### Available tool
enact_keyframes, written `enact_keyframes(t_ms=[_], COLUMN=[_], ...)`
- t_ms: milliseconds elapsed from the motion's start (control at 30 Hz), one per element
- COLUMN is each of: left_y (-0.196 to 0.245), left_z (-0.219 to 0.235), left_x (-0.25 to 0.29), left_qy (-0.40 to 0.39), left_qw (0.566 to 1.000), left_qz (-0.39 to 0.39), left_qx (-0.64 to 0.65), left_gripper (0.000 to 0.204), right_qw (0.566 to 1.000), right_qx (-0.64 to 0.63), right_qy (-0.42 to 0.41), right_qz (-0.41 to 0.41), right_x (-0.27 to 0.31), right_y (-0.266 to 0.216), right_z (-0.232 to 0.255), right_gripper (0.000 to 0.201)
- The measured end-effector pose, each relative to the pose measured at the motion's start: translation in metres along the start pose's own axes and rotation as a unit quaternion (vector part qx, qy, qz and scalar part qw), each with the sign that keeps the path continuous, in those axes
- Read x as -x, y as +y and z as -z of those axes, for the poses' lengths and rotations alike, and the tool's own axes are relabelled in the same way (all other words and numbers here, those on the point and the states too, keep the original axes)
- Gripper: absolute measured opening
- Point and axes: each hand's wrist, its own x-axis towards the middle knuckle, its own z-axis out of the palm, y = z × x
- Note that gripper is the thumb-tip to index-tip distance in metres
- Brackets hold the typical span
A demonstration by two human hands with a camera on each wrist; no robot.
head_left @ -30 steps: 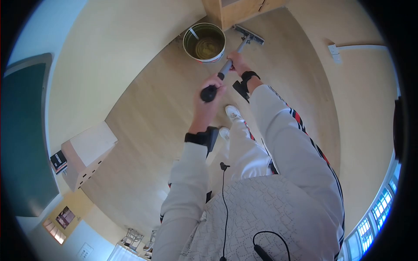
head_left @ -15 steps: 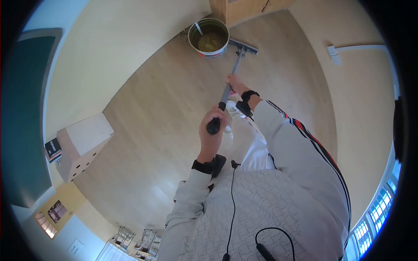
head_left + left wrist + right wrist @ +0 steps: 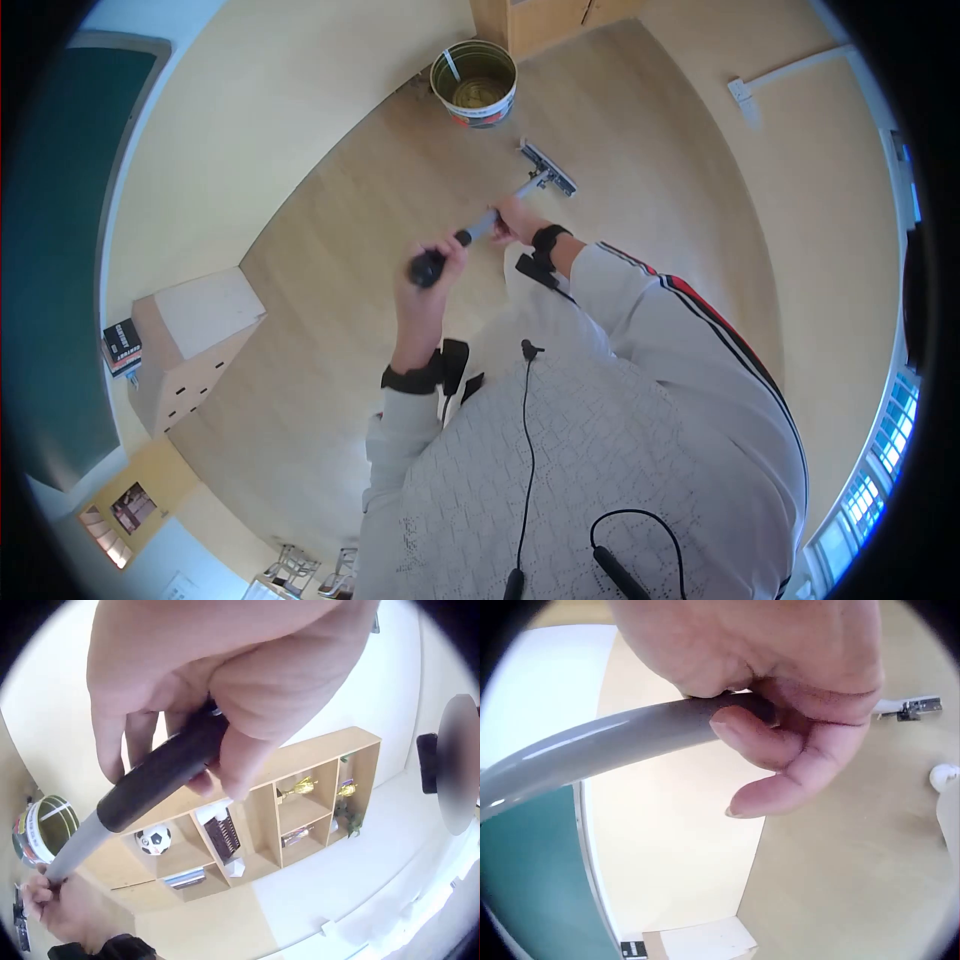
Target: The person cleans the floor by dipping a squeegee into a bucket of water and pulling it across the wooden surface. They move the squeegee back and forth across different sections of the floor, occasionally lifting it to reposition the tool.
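Observation:
A mop with a grey pole [image 3: 482,226] slants down from my hands to a wide, flat mop head [image 3: 548,168] at the floor. My left hand [image 3: 447,260] grips the black end of the pole; in the left wrist view its fingers and thumb curl round the black grip [image 3: 161,776]. Lower down, my right hand [image 3: 517,220] holds the grey pole, its fingers bent round it in the right wrist view [image 3: 795,750]. Beyond the mop head stands a bucket [image 3: 482,110] with a pale strip inside its wall.
A wooden cabinet [image 3: 540,28] is behind the bucket, its shelves [image 3: 255,862] holding a football and trophies. At the left, a pale box [image 3: 205,310] stands by the wall below a green board [image 3: 70,250]. Wood-look floor [image 3: 330,330] spreads around me.
The mop head has come away from beside the bucket towards me. My right hand has drawn back nearer my body, and my left hand has swung to the left.

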Motion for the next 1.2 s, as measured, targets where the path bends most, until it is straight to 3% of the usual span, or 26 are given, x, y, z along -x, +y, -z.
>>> enact_keyframes(t_ms=[67, 167, 233, 333, 433, 500, 533, 667, 700, 767, 800, 867, 933, 1000, 1200], left_y=[0.013, 0.036, 0.055, 0.062, 0.018, -0.017, -0.03, -0.061, -0.064, -0.07, -0.064, -0.049, -0.048, -0.036, 0.025], left_z=[-0.002, -0.008, -0.002, -0.012, -0.018, -0.031, -0.038, -0.058, -0.056, -0.047, -0.04, -0.022, 0.008, 0.045, 0.137], left_x=[-0.013, -0.059, -0.095, -0.145, -0.191, -0.199, -0.199, -0.212, -0.223, -0.242, -0.25, -0.271, -0.293, -0.31, -0.372], left_qy=[-0.001, -0.011, -0.088, -0.17, -0.207, -0.239, -0.283, -0.408, -0.414, -0.351, -0.357, -0.292, -0.296, -0.231, -0.251], left_qw=[1.0, 0.998, 0.991, 0.98, 0.968, 0.961, 0.953, 0.913, 0.91, 0.933, 0.93, 0.948, 0.948, 0.958, 0.95], left_qz=[-0.014, -0.036, -0.066, -0.043, 0.04, 0.096, 0.078, 0.005, 0.004, 0.077, 0.079, 0.11, 0.116, 0.163, 0.175], left_qx=[0.005, 0.054, 0.069, 0.097, 0.139, 0.101, 0.076, 0.019, 0.018, 0.037, 0.032, 0.057, 0.026, 0.053, 0.065], left_gripper=[0.009, 0.008, 0.007, 0.004, 0.005, 0.009, 0.01, 0.011, 0.011, 0.008, 0.008, 0.01, 0.009, 0.008, 0.01], right_qw=[0.984, 0.96, 0.943, 0.908, 0.886, 0.852, 0.84, 0.839, 0.835, 0.875, 0.871, 0.895, 0.899, 0.907, 0.884], right_qx=[-0.167, -0.268, -0.322, -0.398, -0.428, -0.436, -0.424, -0.383, -0.386, -0.361, -0.368, -0.332, -0.325, -0.298, -0.324], right_qy=[0.063, 0.059, 0.056, 0.089, 0.147, 0.269, 0.326, 0.374, 0.377, 0.314, 0.315, 0.297, 0.292, 0.295, 0.325], right_qz=[0.009, 0.055, 0.069, 0.09, 0.102, 0.106, 0.087, 0.1, 0.104, 0.074, 0.075, 0.03, 0.04, 0.04, 0.089], right_x=[0.006, 0.005, 0.01, 0.015, -0.006, -0.027, -0.03, -0.055, -0.06, -0.075, -0.084, -0.104, -0.122, -0.146, -0.212], right_y=[-0.018, -0.045, -0.061, -0.079, -0.069, -0.042, -0.035, -0.007, -0.015, -0.03, -0.038, -0.055, -0.07, -0.083, -0.132], right_z=[-0.014, -0.014, -0.013, 0.011, 0.042, 0.066, 0.076, 0.108, 0.107, 0.103, 0.096, 0.079, 0.052, 0.018, -0.08], right_gripper=[0.02, 0.013, 0.012, 0.011, 0.01, 0.012, 0.012, 0.015, 0.015, 0.014, 0.014, 0.013, 0.014, 0.013, 0.023])
